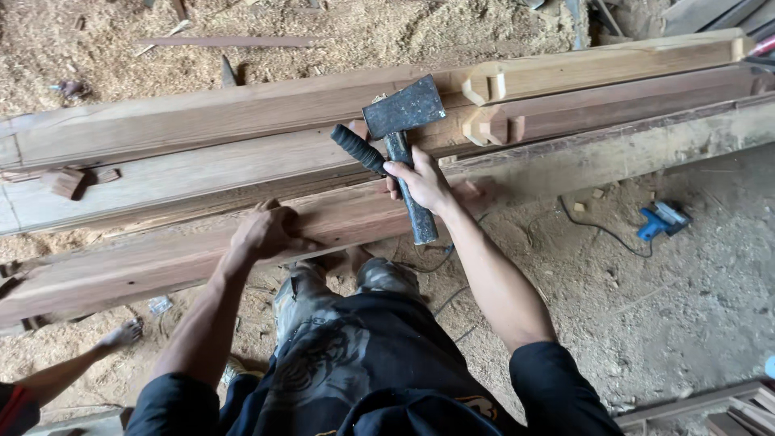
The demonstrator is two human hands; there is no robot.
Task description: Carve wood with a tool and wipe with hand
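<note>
Beside stacked beams [202, 173], right hand [420, 182] gripping hatchet [404, 121], chisel handle [359, 149] alongside

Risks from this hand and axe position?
1. The right hand grips both the axe and a black-handled tool, so either might slip.
2. The left hand rests on the near beam close to the axe's path.
3. Another person's bare foot sits just below the beam.

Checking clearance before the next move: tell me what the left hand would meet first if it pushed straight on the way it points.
The left hand rests on the nearest timber beam, pointing away from the person. Straight on, it would probably meet the next plank first, though depth is unclear.
</note>
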